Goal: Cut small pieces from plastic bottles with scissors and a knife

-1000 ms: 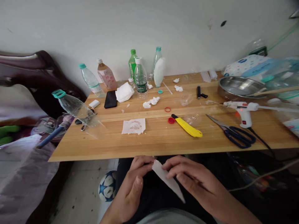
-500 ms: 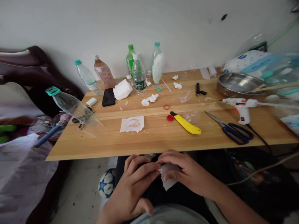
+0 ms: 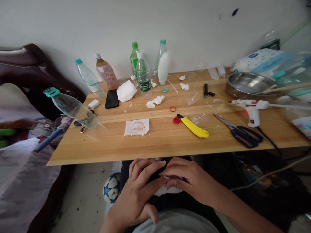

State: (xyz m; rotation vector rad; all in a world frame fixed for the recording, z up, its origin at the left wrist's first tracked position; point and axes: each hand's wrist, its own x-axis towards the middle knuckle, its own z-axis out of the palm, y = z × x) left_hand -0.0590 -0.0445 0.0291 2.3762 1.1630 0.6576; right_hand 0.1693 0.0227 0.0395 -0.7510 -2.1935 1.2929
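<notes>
Tissue piece (image 3: 160,191) sits between two hands, just off the front edge of the table (image 3: 109,150).
The right hand (image 3: 187,174) pinches it, thumb against fingers — the left hand (image 3: 141,189) has loose, spread fingers, forefinger beside the tissue. Nearer the front edge lie stained paper (image 3: 136,127), a yellow cutter (image 3: 194,127) and scissors (image 3: 243,134) — bottles (image 3: 144,85) stand toward the back.

Home, w/ bedding (image 3: 31,184) & prob. a dark headboard (image 3: 36,61) at L, ball (image 3: 111,188) on tiled flr (image 3: 81,194).
</notes>
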